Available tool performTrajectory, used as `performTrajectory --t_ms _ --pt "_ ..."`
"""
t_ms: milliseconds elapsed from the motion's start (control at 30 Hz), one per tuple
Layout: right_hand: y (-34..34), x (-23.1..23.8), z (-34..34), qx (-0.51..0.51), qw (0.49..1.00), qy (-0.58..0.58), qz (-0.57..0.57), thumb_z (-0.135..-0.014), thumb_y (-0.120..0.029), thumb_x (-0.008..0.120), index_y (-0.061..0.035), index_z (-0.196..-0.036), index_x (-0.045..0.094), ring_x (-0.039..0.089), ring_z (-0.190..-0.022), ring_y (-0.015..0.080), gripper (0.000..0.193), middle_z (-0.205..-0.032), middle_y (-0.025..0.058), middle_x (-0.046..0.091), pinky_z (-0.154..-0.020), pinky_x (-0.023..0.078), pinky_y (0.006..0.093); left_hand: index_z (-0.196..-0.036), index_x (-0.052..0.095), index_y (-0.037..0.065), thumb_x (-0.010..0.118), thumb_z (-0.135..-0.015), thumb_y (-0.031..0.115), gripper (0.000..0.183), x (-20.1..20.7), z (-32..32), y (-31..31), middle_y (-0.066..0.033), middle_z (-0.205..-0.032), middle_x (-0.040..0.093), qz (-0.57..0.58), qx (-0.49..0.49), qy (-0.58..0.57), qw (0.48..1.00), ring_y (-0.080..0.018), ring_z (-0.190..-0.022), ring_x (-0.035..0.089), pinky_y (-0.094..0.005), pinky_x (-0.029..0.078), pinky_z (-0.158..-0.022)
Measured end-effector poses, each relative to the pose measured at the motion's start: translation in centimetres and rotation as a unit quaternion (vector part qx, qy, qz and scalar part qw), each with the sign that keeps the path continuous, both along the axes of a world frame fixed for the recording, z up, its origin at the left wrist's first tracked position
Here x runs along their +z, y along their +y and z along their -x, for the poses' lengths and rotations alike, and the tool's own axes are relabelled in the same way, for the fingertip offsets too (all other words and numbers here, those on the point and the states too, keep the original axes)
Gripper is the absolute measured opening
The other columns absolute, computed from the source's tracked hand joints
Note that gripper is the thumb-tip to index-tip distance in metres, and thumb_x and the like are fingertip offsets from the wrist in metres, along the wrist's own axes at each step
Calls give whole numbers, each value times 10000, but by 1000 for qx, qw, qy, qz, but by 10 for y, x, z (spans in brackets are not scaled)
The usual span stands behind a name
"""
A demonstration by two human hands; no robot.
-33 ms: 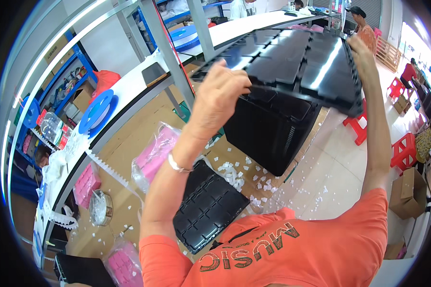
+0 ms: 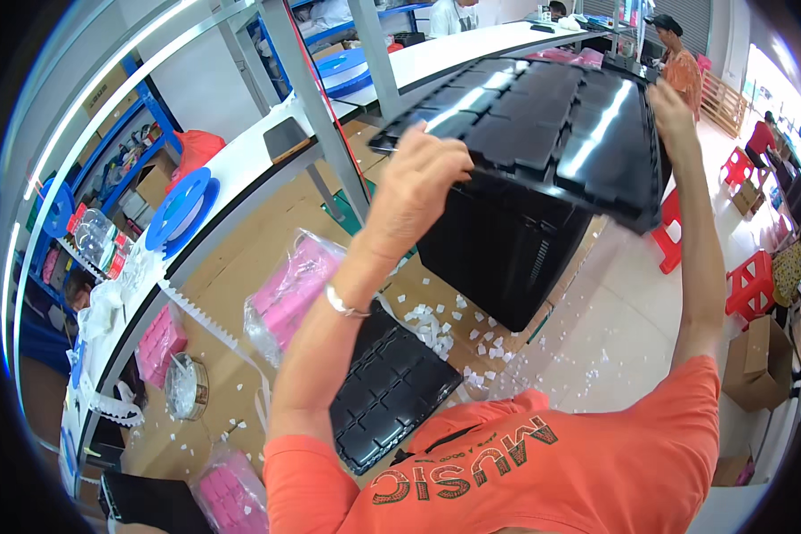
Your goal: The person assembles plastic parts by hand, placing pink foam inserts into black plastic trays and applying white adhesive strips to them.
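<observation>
A wide black plastic tray [image 2: 543,125] with moulded compartments is held up by both my hands, tilted, above a tall black stack or bin [image 2: 498,249]. The fingers of my left hand [image 2: 423,178] are wrapped round the tray's left near edge. At its right edge my right hand [image 2: 670,111] grips the far corner, the fingertips partly hidden. The tray covers the top of the black stack, so I cannot tell whether they touch. A second black compartment tray [image 2: 392,383] lies on the cardboard close to my body.
White scraps [image 2: 436,329] litter the cardboard-covered floor [image 2: 240,311] around the stack. Pink pieces in clear plastic [image 2: 298,285] lie to the left, beside a white curved bench [image 2: 240,165] with blue reels [image 2: 182,209] and a metal post [image 2: 325,107]. Red stools [image 2: 749,285] and people are at right.
The held tray has come down slightly, its near right corner lower than before. Both my hands have moved a little with it and keep their grip.
</observation>
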State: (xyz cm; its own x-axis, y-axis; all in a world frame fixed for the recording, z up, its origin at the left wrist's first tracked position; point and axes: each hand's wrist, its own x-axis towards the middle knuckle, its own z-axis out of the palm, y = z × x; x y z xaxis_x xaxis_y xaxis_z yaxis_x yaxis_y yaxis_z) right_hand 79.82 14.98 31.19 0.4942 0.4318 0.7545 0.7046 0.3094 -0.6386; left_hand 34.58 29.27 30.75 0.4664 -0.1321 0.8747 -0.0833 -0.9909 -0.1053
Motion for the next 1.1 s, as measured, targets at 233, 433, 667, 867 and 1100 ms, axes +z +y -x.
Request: performTrajectory --t_ms 233,433,667,867,1100 --pt "32 -107 -37 -101 980 143 90 -741 -46 624 60 -1274 470 594 -1033 219 564 -1198 182 574 -878 458 269 -839 609 88 619 -728 -14 151 -84 -54 33 -13 -882 630 90 42 21 995 -197 -892 609 -425 434 -955" --pt "52 -94 -2 -55 975 150 154 -745 -34 602 52 -1312 426 506 -1184 276 599 -1298 234 485 -988 384 299 -863 625 85 635 -767 33 110 -89 -38 42 -21 -894 623 118 74 39 990 -206 -903 602 -443 422 -965" --pt "60 -90 15 -41 978 83 185 -698 -30 602 48 -1267 484 531 -1142 268 587 -1249 193 538 -975 383 298 -813 617 65 677 -794 184 135 -89 -19 60 -45 -883 601 136 96 17 986 -236 -892 591 -480 389 -975" --pt "55 -95 0 -51 976 101 184 -700 -55 598 59 -1226 518 593 -991 205 545 -1138 157 602 -887 434 263 -804 610 69 676 -795 173 123 -97 -35 54 -41 -864 588 138 80 -21 987 -243 -871 584 -493 381 -978" --pt "42 -97 8 -76 969 54 229 -723 -85 606 41 -1153 581 602 -927 191 449 -1036 128 635 -828 450 257 -801 614 67 672 -795 160 110 -104 -33 62 -43 -852 579 155 69 -57 984 -244 -857 582 -501 379 -990"
